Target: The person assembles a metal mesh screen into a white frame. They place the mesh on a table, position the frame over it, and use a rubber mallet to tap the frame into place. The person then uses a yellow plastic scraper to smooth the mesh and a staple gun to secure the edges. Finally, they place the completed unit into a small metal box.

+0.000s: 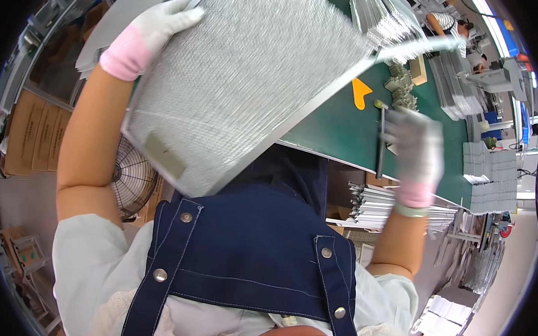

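- Head view: left hand point(161, 20) in a white knit glove with a pink cuff, clasped over the upper left edge of a large metal mesh filter panel point(243, 77).
- Panel: rectangular, silvery, fine woven or expanded-mesh texture, framed by a smooth thin metal rim; held up tilted in the air, between the chest and the bench, covering much of the upper middle of the picture.
- Small dull rectangular patch near the panel's lower left corner; nature hard to tell.
- Right hand point(414, 147) in a grey-white knit glove with a pink cuff, blurred by motion, fingers curled about a thin dark metal rod point(381, 137) standing upright over the bench; exact grip hard to make out.
- Bench point(343, 126): flat, smooth green top, its near part hidden behind the panel.
- Small orange flat piece point(360, 91) lying on the green top, just beside the panel's right edge.
- Cluster of small grey metal parts point(401, 90) further back on the bench, too small to tell apart.
- Stacks of thin metal frames or sheets point(375, 205) below the bench edge, more at the right rim, bent by the lens.
- Dark blue denim apron point(247, 251) with metal studs over a white shirt, filling the lower middle.
- Round wire-guard fan point(133, 177) at the left, partly hidden by the panel and arm.
- Brown cardboard boxes point(33, 133) at the far left.
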`<state>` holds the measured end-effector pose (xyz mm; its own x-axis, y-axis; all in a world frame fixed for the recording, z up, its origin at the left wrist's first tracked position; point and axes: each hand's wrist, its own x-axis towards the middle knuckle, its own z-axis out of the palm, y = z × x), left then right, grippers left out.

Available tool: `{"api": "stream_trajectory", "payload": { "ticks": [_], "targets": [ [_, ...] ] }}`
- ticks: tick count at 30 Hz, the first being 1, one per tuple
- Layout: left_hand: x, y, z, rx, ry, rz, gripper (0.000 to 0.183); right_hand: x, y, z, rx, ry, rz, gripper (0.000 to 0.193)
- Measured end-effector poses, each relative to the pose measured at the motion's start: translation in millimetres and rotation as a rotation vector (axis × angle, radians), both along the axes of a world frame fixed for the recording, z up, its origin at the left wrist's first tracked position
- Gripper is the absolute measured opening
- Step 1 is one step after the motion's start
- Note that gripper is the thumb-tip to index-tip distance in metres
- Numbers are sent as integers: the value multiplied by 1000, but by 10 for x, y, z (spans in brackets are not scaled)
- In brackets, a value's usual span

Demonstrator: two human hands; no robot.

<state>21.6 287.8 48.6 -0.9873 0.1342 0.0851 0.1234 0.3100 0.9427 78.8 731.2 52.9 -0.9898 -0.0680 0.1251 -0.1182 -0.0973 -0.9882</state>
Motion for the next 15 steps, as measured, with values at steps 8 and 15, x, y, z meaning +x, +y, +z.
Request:
{"api": "stream_trajectory", "payload": {
  "ticks": [8, 15],
  "targets": [
    [296, 1033, -581, 520, 231, 305, 30, -600, -898, -122, 563, 464, -348, 32],
    [1248, 1260, -1115, 530, -175, -41, 47, -597, -430, -608, 825, 520, -204, 30]
  ]
}}
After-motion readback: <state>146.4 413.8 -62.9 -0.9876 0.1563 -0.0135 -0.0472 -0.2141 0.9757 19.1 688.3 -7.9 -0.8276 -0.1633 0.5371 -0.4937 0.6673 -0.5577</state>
